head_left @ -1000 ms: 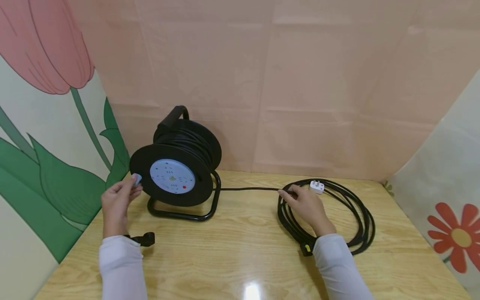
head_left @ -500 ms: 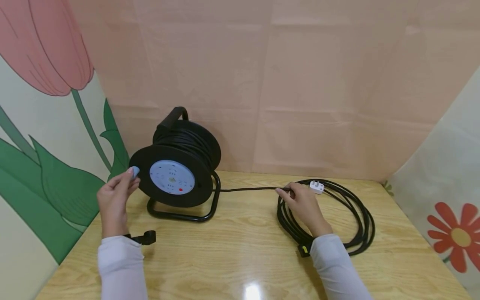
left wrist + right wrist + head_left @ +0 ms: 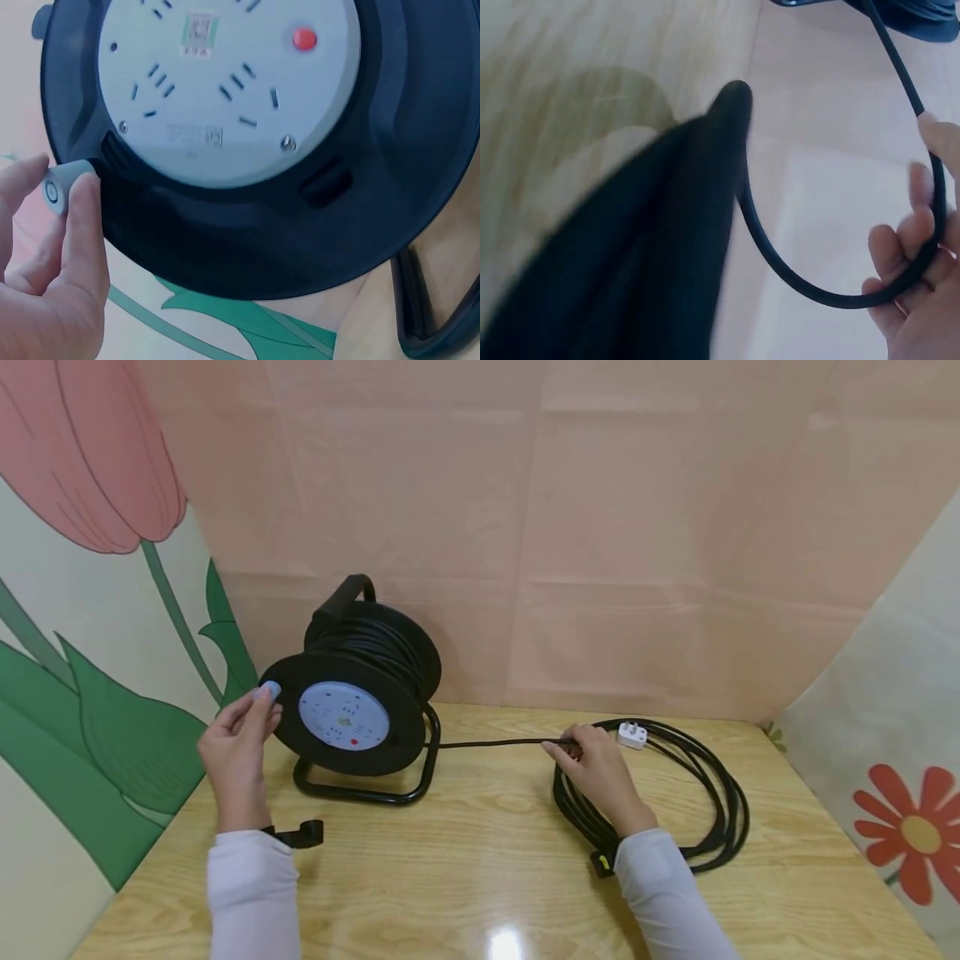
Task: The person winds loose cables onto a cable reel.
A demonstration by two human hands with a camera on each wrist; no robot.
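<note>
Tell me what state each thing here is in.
Cable reel: standing, many turns wound on
Knob: pinched by left hand
Cable: straight between reel and right hand
Coil: lying loosely looped
White plug: unplugged, pins showing
Sockets: nothing plugged in
Red button: on or off, can't tell

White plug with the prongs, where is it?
In the head view, the white plug is right of centre, at the far side of the black cable coil, just beyond the right hand.
</note>
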